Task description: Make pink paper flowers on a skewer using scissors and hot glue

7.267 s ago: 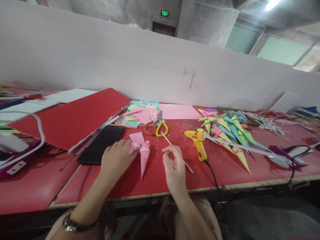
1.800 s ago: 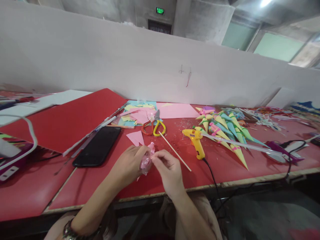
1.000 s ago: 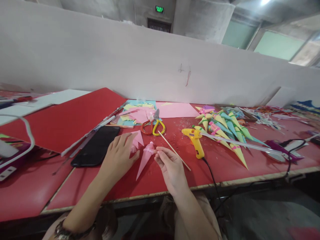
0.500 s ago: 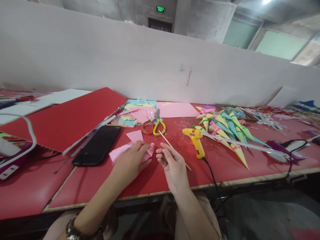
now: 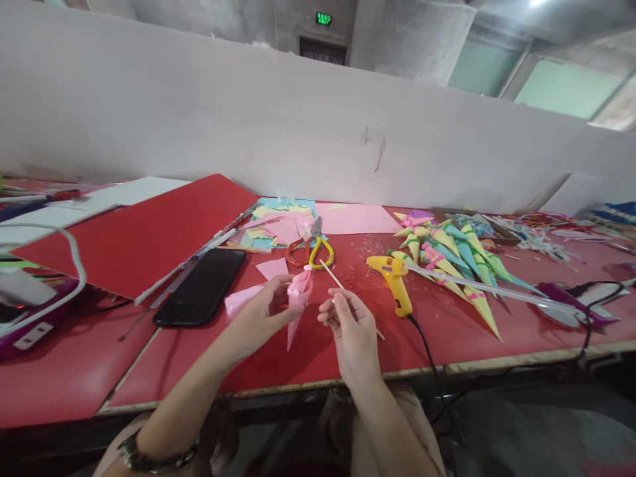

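Note:
My left hand (image 5: pixel 263 308) grips a small pink paper cone (image 5: pixel 294 324) between thumb and fingers, with its point downward. Gathered pink trim and a pale knob top the cone. To its right, my right hand (image 5: pixel 352 324) is closed in a pinch; a tiny pale bit shows at the fingertips, too small to name. Behind that hand a thin wooden stick (image 5: pixel 332 274) lies slanted on the red table (image 5: pixel 258 371), partly covered. Pink paper pieces (image 5: pixel 241 301) lie beside my left hand. Red-and-yellow-handled scissors (image 5: pixel 318 248) rest just beyond the cone.
A yellow glue gun (image 5: pixel 396 285) with a cord lies right of my hands, before a pile of finished paper cones (image 5: pixel 460 255). A black phone (image 5: pixel 199 288), a red board (image 5: pixel 149 232) and a purple power strip (image 5: pixel 44 324) are at left. A white partition (image 5: pixel 248 126) stands behind.
My left hand has lifted and turned the pink cone from lying sideways to point-down, clear of the loose pink paper. My right hand keeps its pinch in nearly the same place.

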Action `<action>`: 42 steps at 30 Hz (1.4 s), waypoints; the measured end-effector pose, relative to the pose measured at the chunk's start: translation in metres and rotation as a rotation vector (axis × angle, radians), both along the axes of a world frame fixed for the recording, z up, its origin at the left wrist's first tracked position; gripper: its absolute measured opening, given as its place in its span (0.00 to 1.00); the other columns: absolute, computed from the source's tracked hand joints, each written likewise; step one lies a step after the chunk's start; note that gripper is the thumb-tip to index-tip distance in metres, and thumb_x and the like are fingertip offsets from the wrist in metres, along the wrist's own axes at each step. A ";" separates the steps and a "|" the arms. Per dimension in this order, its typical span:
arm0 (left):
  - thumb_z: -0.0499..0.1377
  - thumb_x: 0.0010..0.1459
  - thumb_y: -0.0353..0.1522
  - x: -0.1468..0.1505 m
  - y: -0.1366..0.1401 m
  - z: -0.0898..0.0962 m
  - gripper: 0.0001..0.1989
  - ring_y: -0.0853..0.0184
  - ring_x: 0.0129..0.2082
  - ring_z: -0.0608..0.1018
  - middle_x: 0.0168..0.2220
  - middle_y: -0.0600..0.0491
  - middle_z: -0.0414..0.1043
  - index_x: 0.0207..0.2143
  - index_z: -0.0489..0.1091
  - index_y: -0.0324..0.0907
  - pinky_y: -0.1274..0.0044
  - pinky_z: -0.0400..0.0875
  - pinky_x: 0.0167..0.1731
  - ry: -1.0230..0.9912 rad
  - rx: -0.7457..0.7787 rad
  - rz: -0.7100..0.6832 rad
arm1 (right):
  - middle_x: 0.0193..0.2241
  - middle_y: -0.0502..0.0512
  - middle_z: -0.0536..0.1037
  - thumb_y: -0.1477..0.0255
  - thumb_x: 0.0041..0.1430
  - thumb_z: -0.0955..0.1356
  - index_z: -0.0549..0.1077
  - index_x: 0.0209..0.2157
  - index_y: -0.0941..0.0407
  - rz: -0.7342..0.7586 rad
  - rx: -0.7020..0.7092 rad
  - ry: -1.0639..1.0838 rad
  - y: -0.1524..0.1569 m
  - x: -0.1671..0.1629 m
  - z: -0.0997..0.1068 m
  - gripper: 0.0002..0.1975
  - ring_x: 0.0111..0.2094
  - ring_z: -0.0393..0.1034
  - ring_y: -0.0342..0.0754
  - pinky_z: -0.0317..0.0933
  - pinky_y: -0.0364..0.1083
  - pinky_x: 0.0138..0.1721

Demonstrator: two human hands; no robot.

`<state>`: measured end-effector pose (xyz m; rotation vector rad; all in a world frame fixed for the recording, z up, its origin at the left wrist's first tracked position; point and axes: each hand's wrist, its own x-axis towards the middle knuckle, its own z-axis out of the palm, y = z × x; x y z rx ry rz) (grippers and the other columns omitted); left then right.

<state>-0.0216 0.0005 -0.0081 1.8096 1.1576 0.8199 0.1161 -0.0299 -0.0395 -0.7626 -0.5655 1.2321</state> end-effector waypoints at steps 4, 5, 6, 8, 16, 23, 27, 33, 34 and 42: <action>0.54 0.50 0.38 0.001 -0.003 0.002 0.22 0.63 0.47 0.70 0.46 0.51 0.68 0.48 0.57 0.43 0.72 0.66 0.45 -0.058 -0.052 0.070 | 0.26 0.50 0.78 0.72 0.47 0.69 0.75 0.30 0.58 -0.019 0.035 -0.081 -0.001 -0.001 0.000 0.06 0.27 0.73 0.40 0.66 0.38 0.30; 0.54 0.50 0.38 0.001 -0.004 0.002 0.22 0.63 0.47 0.70 0.47 0.51 0.67 0.48 0.58 0.43 0.73 0.65 0.46 -0.062 -0.049 0.078 | 0.29 0.52 0.78 0.72 0.48 0.69 0.75 0.32 0.58 -0.026 0.055 -0.106 -0.001 -0.001 0.001 0.07 0.30 0.73 0.42 0.67 0.39 0.33; 0.54 0.50 0.38 0.002 -0.004 0.002 0.22 0.63 0.48 0.69 0.48 0.51 0.67 0.48 0.58 0.44 0.73 0.65 0.46 -0.061 -0.045 0.079 | 0.32 0.53 0.78 0.72 0.49 0.68 0.75 0.33 0.58 -0.036 0.075 -0.132 -0.001 -0.001 0.002 0.07 0.33 0.74 0.43 0.67 0.41 0.35; 0.55 0.49 0.38 0.003 -0.005 0.002 0.21 0.62 0.49 0.69 0.49 0.51 0.66 0.47 0.60 0.44 0.74 0.65 0.46 -0.050 -0.030 0.076 | 0.33 0.54 0.78 0.70 0.52 0.67 0.74 0.34 0.57 -0.069 0.108 -0.183 -0.003 0.000 0.004 0.08 0.34 0.74 0.45 0.67 0.43 0.35; 0.55 0.52 0.38 0.003 -0.005 -0.002 0.22 0.62 0.50 0.68 0.51 0.50 0.65 0.50 0.58 0.43 0.71 0.62 0.49 -0.003 -0.008 -0.025 | 0.23 0.50 0.78 0.74 0.49 0.68 0.73 0.28 0.58 -0.095 0.128 -0.284 -0.004 0.001 0.005 0.03 0.25 0.73 0.43 0.68 0.41 0.28; 0.56 0.51 0.36 0.006 -0.005 -0.002 0.18 0.64 0.46 0.71 0.46 0.53 0.69 0.45 0.61 0.43 0.74 0.65 0.47 -0.062 -0.002 -0.054 | 0.33 0.53 0.78 0.76 0.54 0.64 0.74 0.34 0.55 -0.253 0.310 -0.652 -0.008 0.002 0.005 0.08 0.35 0.73 0.46 0.67 0.45 0.38; 0.57 0.50 0.36 0.006 -0.004 -0.008 0.18 0.64 0.46 0.71 0.46 0.53 0.69 0.45 0.62 0.45 0.73 0.65 0.47 -0.112 -0.009 -0.069 | 0.33 0.53 0.78 0.78 0.54 0.65 0.73 0.36 0.54 -0.359 0.477 -0.897 -0.014 0.002 0.009 0.09 0.36 0.72 0.46 0.66 0.45 0.39; 0.57 0.51 0.36 0.006 -0.004 -0.010 0.19 0.65 0.43 0.72 0.45 0.54 0.69 0.46 0.62 0.46 0.74 0.68 0.44 -0.155 -0.058 -0.116 | 0.34 0.54 0.74 0.78 0.54 0.65 0.74 0.33 0.53 -0.370 0.497 -0.992 -0.011 0.003 0.009 0.08 0.38 0.69 0.46 0.65 0.47 0.41; 0.57 0.51 0.36 0.006 -0.004 -0.010 0.20 0.66 0.43 0.72 0.46 0.54 0.68 0.47 0.61 0.46 0.75 0.68 0.43 -0.162 -0.058 -0.128 | 0.35 0.54 0.73 0.78 0.53 0.65 0.74 0.33 0.53 -0.373 0.485 -1.000 -0.010 0.004 0.009 0.08 0.39 0.68 0.46 0.64 0.48 0.41; 0.58 0.50 0.37 0.006 -0.006 -0.006 0.21 0.63 0.44 0.72 0.44 0.52 0.70 0.47 0.63 0.46 0.71 0.69 0.43 -0.160 -0.049 -0.105 | 0.36 0.54 0.70 0.76 0.53 0.65 0.75 0.32 0.53 -0.322 0.435 -0.912 -0.009 0.003 0.008 0.07 0.40 0.66 0.47 0.61 0.48 0.45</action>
